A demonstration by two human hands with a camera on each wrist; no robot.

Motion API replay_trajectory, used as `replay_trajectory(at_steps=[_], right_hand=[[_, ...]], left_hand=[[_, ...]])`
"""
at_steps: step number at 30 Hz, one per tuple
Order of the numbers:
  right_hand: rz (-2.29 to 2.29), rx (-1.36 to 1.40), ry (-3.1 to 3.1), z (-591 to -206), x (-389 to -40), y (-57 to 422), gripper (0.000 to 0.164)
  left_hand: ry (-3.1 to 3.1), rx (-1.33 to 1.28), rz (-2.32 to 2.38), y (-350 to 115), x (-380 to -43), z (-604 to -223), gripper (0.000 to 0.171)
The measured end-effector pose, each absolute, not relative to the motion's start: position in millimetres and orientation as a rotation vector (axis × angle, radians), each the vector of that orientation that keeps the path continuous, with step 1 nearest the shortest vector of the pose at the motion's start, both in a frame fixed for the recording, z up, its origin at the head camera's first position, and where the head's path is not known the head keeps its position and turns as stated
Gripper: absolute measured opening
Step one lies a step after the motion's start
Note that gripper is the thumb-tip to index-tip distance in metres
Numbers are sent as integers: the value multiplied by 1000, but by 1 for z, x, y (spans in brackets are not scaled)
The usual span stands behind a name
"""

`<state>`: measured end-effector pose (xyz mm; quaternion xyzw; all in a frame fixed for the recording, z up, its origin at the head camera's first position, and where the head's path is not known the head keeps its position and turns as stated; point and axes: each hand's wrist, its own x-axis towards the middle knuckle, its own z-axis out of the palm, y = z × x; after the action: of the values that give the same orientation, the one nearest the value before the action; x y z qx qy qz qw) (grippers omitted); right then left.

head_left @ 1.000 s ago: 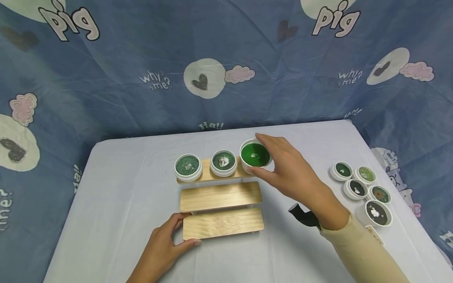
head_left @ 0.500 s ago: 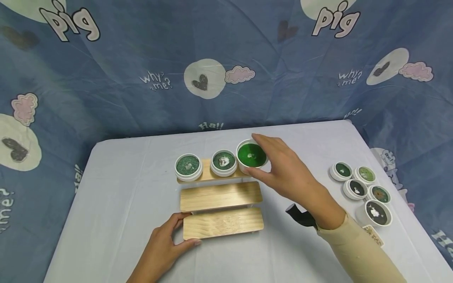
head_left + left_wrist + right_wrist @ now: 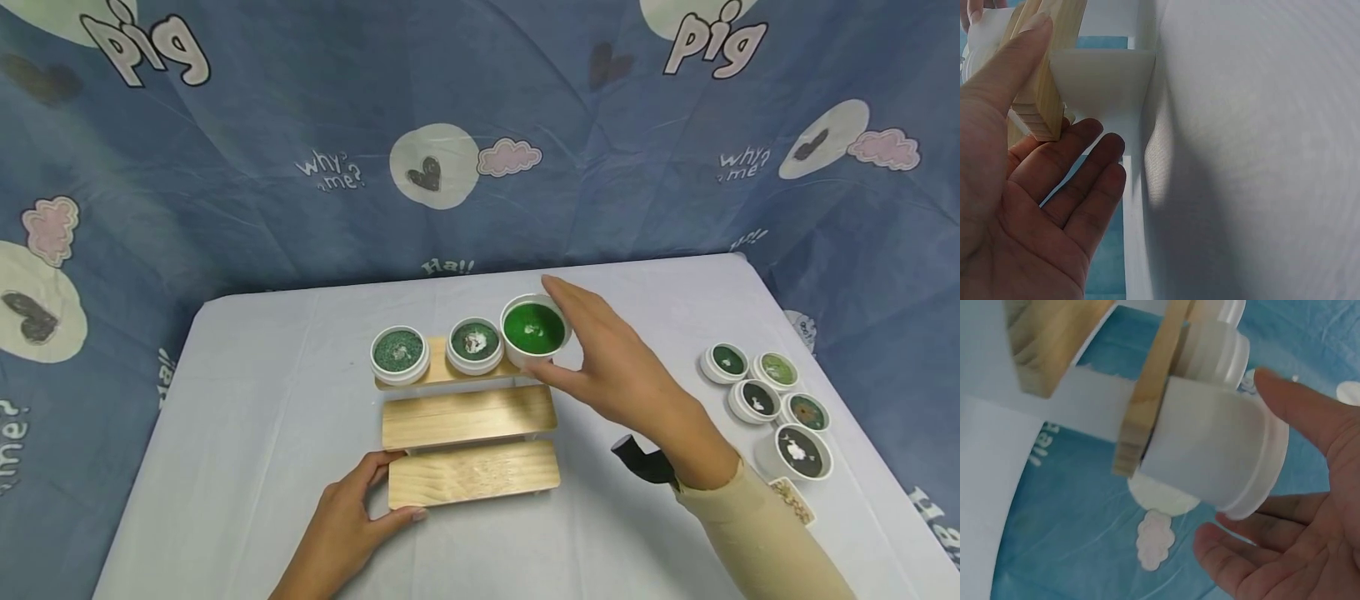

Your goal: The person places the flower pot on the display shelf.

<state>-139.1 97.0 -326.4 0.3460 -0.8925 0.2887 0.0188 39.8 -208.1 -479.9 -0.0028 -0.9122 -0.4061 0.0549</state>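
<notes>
Head view: tall green cup (image 3: 534, 329) upright on top step of wooden rack (image 3: 468, 417), at rack's right end.
Right grip (image 3: 618, 367): fingers spread loosely round cup, looks released; thumb contact can't tell.
Left grip (image 3: 348, 517): pinching rack's front step, left end.
Cup risk: snagged thumb could tip it off rack's right end.
Rack risk: left-side push may jolt small jars (image 3: 474, 342) on top.
Room: bare desk (image 3: 247, 417) left of rack; jar cluster (image 3: 756, 400) well right of rack.
</notes>
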Motion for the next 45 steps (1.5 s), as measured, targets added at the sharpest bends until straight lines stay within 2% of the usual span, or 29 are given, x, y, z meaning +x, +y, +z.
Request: replay_trajectory(at_steps=[8,30,38,45], right_hand=[[890,1053,-2786,-334,-137,113,104],[866,837,-2917,-355,-133,158,98],[825,748,-2971,-370,-144,182,95],[760,658,-3085,-382,-155,210,98]], left_hand=[[-2772,6,-1232,-207,40,-479,69],[-2790,48,-1265,-204,42,-479,69],[-2796,58,-1271,-204,42,-479,69],[-2792,45,-1266,-204,41,-479,69]])
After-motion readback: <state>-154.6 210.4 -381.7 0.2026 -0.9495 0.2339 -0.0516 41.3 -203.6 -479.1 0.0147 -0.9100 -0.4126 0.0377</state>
